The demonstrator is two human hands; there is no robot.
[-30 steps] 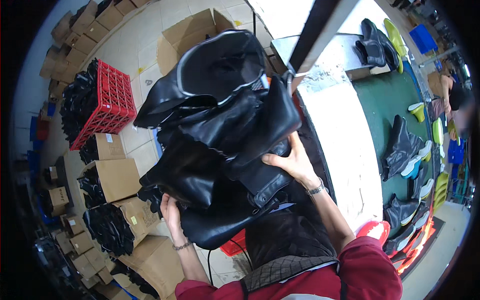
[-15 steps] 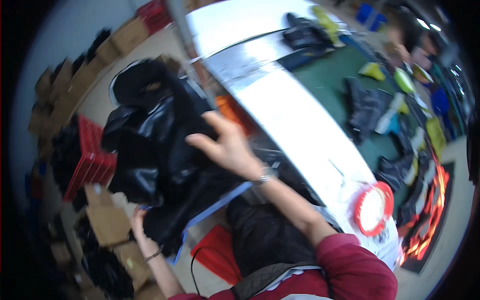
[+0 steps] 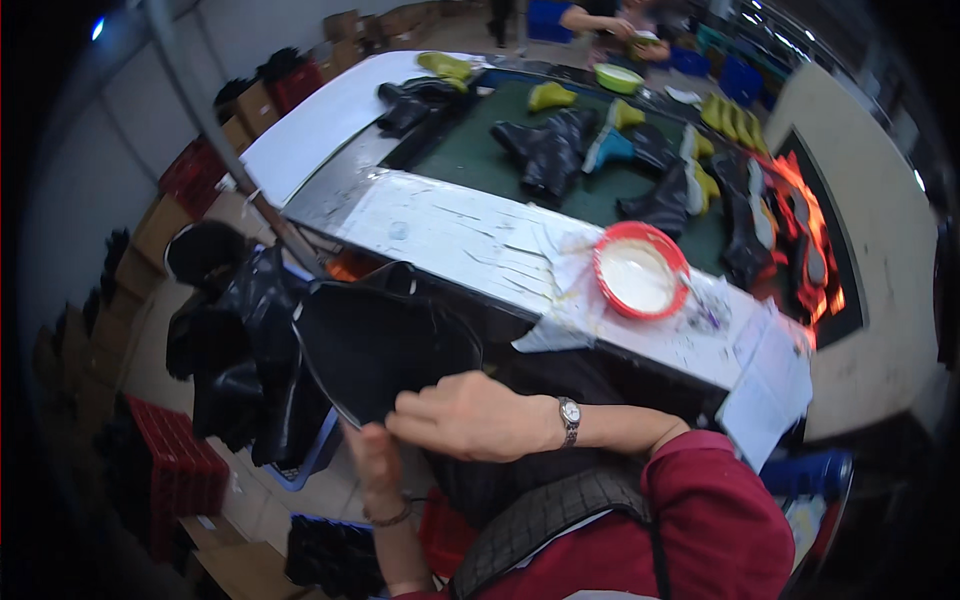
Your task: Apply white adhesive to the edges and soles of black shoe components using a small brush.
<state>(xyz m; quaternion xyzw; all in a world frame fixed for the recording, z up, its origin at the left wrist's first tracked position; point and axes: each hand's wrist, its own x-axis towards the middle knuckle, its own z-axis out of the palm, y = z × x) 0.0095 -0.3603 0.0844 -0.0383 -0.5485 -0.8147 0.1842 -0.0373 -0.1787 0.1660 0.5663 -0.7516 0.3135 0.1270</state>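
A black leather boot upper (image 3: 390, 345), its wide top edge facing me, is held in front of my body to the left of the table. My right hand (image 3: 475, 415), with a wristwatch, pinches its lower rim with bent fingers. Close beside those fingertips, my left hand (image 3: 378, 465) grips the same rim from below; it is slightly blurred and part of its fingers is hidden. More black boot uppers (image 3: 255, 350) lie heaped over a blue basket (image 3: 318, 462) just left of the held one.
The white table edge (image 3: 450, 235) carries a red bowl of white paste (image 3: 638, 272). Behind it, black boots (image 3: 550, 150) with yellow lasts lie on a green belt (image 3: 450, 150), which runs toward a glowing heater (image 3: 815, 260). Red crates (image 3: 180, 460) stand at left. Another person (image 3: 620, 25) works beyond.
My view has swung right toward the table. My open right hand has come down from above the black heap and closed on one upper; my left hand has moved in beside it.
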